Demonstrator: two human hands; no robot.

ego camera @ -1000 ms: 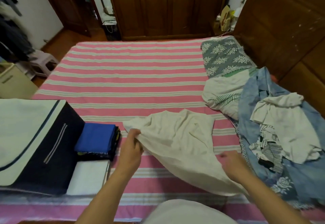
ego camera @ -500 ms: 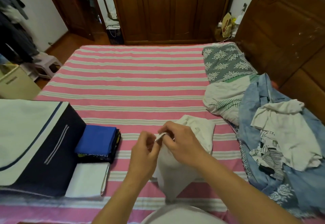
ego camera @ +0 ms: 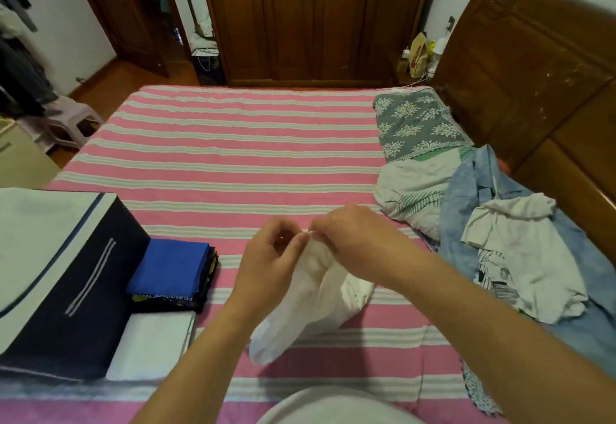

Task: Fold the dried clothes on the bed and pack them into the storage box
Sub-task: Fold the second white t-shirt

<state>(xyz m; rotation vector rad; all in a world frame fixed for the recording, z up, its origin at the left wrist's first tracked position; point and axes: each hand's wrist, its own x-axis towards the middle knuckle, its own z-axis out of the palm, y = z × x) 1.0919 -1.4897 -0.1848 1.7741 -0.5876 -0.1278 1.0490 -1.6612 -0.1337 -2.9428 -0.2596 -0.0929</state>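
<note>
- Both hands raised together over the near middle of the bed, which wears a pink-and-white striped sheet.
- Left hand: fingers curled, thumb and fingertips pinching the top edge of a cream garment.
- Right hand: fingers curled over the same top edge, gripping it right beside the left hand; the two hands nearly touch.
- The cream garment hangs bunched from that shared grip, its lower end drooping toward the sheet near the person's body.
- Storage box, dark navy with a pale lid flap, sits on the bed's near left corner.
- Just right of the box: a folded blue garment stacked on a dark folded one, and nearer, a folded white piece.
- On the right side, by the wooden headboard, an unfolded heap: a blue denim garment with a white printed shirt on top.
- Grey floral pillow lies beyond the heap.
</note>
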